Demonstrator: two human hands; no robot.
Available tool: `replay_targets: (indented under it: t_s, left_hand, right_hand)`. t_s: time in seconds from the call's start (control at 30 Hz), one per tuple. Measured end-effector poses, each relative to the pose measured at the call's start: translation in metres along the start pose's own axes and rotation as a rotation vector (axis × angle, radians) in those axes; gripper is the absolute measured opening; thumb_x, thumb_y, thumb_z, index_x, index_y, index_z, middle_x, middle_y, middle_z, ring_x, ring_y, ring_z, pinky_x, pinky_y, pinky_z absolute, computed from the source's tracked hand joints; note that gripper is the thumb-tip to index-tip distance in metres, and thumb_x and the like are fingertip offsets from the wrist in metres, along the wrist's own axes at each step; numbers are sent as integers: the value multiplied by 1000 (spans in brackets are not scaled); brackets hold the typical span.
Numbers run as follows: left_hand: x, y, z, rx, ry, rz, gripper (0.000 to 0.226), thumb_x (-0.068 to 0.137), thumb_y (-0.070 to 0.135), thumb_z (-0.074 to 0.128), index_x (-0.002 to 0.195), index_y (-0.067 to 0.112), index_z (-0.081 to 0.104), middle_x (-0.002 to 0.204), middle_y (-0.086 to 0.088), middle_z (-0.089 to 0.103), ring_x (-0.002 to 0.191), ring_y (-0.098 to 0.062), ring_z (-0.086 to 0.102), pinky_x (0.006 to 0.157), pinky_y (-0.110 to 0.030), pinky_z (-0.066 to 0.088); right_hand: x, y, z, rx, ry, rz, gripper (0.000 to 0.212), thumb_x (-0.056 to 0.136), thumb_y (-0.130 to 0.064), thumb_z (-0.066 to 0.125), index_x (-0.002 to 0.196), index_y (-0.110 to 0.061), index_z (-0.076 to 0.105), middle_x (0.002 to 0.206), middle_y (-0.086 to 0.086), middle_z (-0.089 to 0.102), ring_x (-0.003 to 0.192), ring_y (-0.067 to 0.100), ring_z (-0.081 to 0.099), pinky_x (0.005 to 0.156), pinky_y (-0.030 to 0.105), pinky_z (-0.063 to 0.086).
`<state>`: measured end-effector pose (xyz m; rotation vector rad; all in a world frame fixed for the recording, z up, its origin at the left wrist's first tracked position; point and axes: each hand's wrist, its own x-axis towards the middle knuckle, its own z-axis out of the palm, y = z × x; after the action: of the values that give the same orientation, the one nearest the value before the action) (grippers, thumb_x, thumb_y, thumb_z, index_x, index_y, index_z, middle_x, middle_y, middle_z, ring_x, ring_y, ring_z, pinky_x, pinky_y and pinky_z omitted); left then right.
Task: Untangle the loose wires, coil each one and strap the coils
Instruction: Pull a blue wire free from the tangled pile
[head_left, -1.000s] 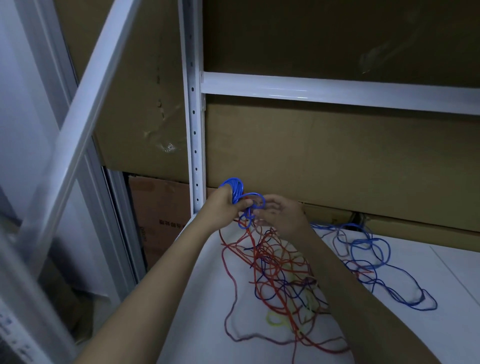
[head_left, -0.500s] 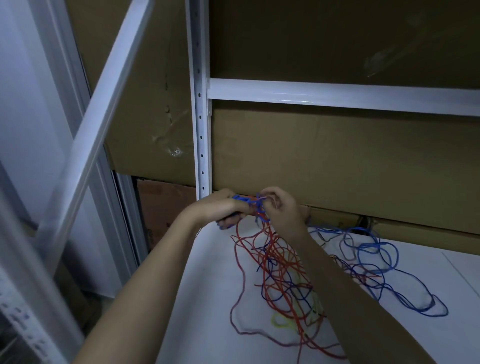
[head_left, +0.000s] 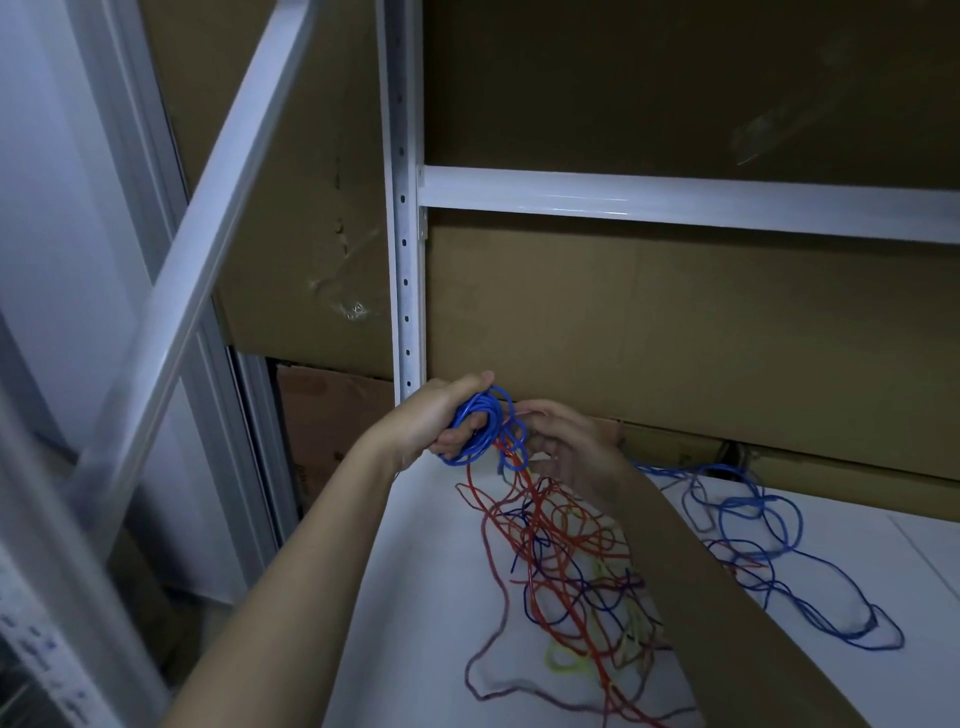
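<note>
At the far left corner of the white shelf surface (head_left: 415, 597), just in front of the perforated white metal upright (head_left: 404, 260), a small coil of bright blue wire (head_left: 480, 423) is gripped in the left hand (head_left: 436, 421), whose fingers are curled round the bundle so that the loops stick out above and below the fist. Just beside it, the right hand (head_left: 571, 447) is held with its fingers loosely bent towards the coil; a short blue loop hangs between the two hands, but whether it is pinched by the right fingers cannot be told. Below the hands, a loose tangle of red wires (head_left: 561, 551) is spread over the shelf, with dark blue strands and a pale yellow wire (head_left: 563, 662) mixed into it. To the right of the right forearm, a long run of loose blue wire (head_left: 769, 525) is laid out in wide loops across the surface. Behind the shelf, large sheets of brown cardboard (head_left: 675, 338) are stood, crossed by a horizontal white metal beam (head_left: 675, 200).
</note>
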<state>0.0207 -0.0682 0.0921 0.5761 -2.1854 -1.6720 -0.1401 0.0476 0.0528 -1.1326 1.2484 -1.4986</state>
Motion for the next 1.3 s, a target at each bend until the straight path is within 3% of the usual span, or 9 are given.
replay_targets:
  t_s: [0.23,0.3,0.4,0.53,0.67,0.83,1.0,1.17,1.3]
  left_hand:
    - [-3,8,9,24,35,66,64,97,50,38,45,13,43,34,-5,26,35,-21,21,45,-24,33]
    - [-4,10,11,65,59,67,67,97,50,37,43,12,41,35,-7,26,37,-23,23,51,-26,37]
    - [-5,11,15,105,93,57,71,98,51,36,40,11,39,34,-8,27,37,-23,26,60,-25,41]
    - [-6,10,16,136,135,68,73,98,50,36,35,14,39,32,-7,28,36,-23,29,70,-35,42]
    - [-5,10,15,130,168,85,72,97,50,38,34,17,42,32,-6,29,35,-21,29,60,-28,40]
    - [-5,6,17,49,147,108,69,97,49,40,36,18,44,32,-3,27,34,-20,24,51,-29,32]
    - [-5,0,17,-66,102,124,61,95,49,43,46,13,45,33,-2,24,35,-19,17,45,-29,24]
    - [-7,-5,26,-146,99,136,60,99,40,37,47,12,44,33,-2,22,33,-17,15,44,-28,21]
    - [-8,-7,35,-127,114,93,62,101,37,35,43,15,43,34,-3,23,35,-17,14,48,-34,15]
  right_hand:
    - [6,-5,7,-36,252,-14,21,99,-17,47,106,-6,64,69,6,61,50,10,55,51,24,51]
    - [10,-3,7,-104,349,-18,9,95,-12,56,99,-12,64,77,7,64,57,12,60,58,27,55]
    - [12,-1,7,-376,471,-166,11,86,-4,66,89,-14,64,100,12,61,88,24,64,81,37,54]
    - [3,-10,11,-605,384,-467,14,82,10,62,83,-2,70,88,16,58,73,19,54,67,18,46]
    - [-1,-17,9,-642,159,-341,7,86,0,65,91,3,69,94,10,56,79,8,57,73,14,46]
    - [4,-15,6,-616,210,-180,7,88,-11,65,81,-12,68,82,11,66,72,14,61,66,19,49]
    - [11,-4,6,-432,412,-99,18,91,-12,59,75,-15,67,75,11,68,72,25,65,70,41,55]
    - [20,15,8,-444,661,-119,17,89,-20,62,72,-20,65,64,-5,62,59,7,56,54,20,47]
    - [24,29,9,-445,767,-132,21,89,-18,63,68,-20,60,62,-8,57,58,5,53,53,21,43]
